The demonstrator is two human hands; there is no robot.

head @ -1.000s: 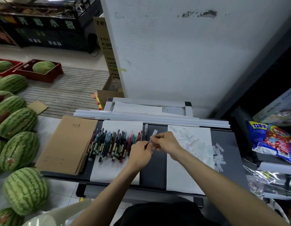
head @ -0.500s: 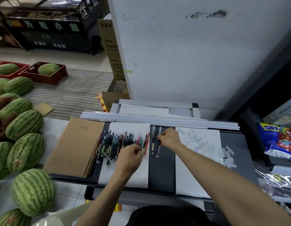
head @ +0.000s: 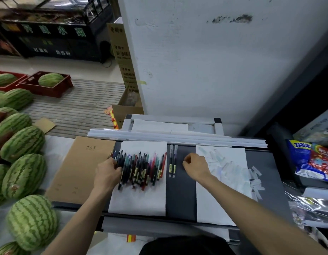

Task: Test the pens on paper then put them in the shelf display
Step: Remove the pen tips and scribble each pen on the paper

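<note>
The left hand (head: 107,173) is reaching into the left end of the pen pile (head: 141,168), its fingertips curling against the outermost pens. The back of the hand is covering the contact, so I cannot tell whether it is pinching one or only touching. The right hand (head: 195,165) is resting on the bare dark strip of the counter (head: 180,196) with its fingers curled in and nothing visible inside them. It is sitting just beside, but apart from, two pens (head: 172,161) that are lying parallel, pointing toward the counter's far edge.

The piled pens are overlapping too thickly to count. They are lying on the left one (head: 139,203) of two white sheets. The right sheet (head: 220,208) is carrying pale scraps (head: 255,181), blurred and spilling off toward the counter's right edge.

A brown notebook stack (head: 80,168) is overhanging the counter's left edge, and long white strips (head: 178,138) are running along the far edge. Snack bags (head: 314,159) are showing past the right edge, partly cut off.

Watermelons (head: 23,173) are crowding the floor to the left, several clipped by the frame, with two more sitting in red crates (head: 54,90). A scuffed white wall (head: 214,61) is rising behind the counter.
</note>
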